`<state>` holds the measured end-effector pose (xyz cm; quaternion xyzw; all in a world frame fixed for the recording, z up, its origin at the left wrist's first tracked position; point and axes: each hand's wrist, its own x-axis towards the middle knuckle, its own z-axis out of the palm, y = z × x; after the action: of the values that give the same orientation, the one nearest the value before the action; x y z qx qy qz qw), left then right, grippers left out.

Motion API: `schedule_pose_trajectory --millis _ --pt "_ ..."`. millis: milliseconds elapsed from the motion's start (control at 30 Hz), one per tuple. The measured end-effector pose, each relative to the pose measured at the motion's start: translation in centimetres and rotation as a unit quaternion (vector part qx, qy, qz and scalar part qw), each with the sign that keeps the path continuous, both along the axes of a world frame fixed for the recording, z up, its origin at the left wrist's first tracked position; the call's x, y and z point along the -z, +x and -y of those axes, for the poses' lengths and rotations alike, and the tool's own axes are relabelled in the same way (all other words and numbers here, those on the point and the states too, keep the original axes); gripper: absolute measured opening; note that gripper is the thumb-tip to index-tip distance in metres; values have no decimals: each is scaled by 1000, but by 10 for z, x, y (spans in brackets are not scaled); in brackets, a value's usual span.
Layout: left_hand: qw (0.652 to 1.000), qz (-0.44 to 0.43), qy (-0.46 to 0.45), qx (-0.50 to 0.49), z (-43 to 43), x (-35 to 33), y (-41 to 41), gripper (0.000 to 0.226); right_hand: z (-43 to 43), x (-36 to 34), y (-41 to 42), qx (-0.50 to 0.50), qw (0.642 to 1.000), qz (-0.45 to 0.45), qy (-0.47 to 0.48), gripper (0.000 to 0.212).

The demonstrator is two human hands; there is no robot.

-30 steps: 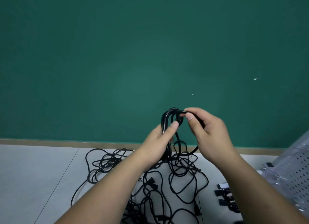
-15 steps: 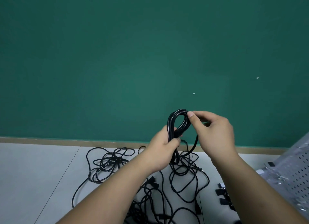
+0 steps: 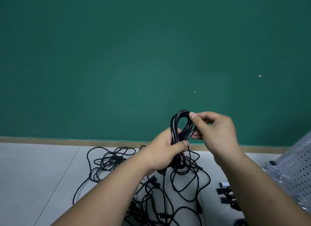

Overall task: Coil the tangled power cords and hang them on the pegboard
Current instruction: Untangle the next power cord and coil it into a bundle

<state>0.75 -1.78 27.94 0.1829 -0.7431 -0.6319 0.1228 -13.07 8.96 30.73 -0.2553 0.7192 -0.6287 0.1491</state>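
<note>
Inspection found the partly wound cord coil (image 3: 172, 128) held clear of the floor (image 3: 33, 175), in front of the green wall (image 3: 117, 57) and between both hands. The left hand (image 3: 161, 153) was clamped around the coil's lower part, thumb across the near side of the strands. The right hand (image 3: 217, 131) pinched the right side of the loop, thumb tip at the crown and fingers curled behind. Neither grip was slack. The coil's long axis stood roughly upright, closed loop uppermost. Its unwound tail dropped from under the left grip to the tangled cords (image 3: 111, 159) spread on the floor below and to the left. The slack yet to be gathered therefore lay beneath both hands, with the left hand nearer to it. The pegboard (image 3: 297, 168) leaned at the right edge, low and well apart from the coil, on the right hand's side. Black plugs or clips (image 3: 224, 193) lay on the floor beside it; which they were could not be determined. In my judgement coiling was unfinished, and hanging will require carrying the bundle rightward once the tail is taken up. Snagging in the tangle appeared the chief risk.
</note>
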Motion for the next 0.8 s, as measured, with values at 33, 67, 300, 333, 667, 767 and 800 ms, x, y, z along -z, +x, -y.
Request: schedule_pose_trajectory --millis 33,67,300,333,667,767,800 --pt "1000 0 9 -5 0 -1 0 11 0 0 0 -1 1000 0 -2 17" --pt "1000 2 16 -11 0 -3 0 14 1 0 1 -2 1000 -1 -3 17" --pt "998 -11 27 -52 3 -7 -2 9 9 7 8 -27 997 63 -36 17" --pt "997 -25 39 -61 2 -9 -3 14 11 8 9 -50 994 89 -39 21" --pt "921 -202 289 -164 18 -22 0 6 13 33 23 -323 921 200 88 34" --pt "914 -216 277 -204 28 -24 4 6 13 34 20 -358 914 156 110 33" --pt "909 -227 272 -222 30 -26 3 5 12 35 19 -373 909 122 137 32"
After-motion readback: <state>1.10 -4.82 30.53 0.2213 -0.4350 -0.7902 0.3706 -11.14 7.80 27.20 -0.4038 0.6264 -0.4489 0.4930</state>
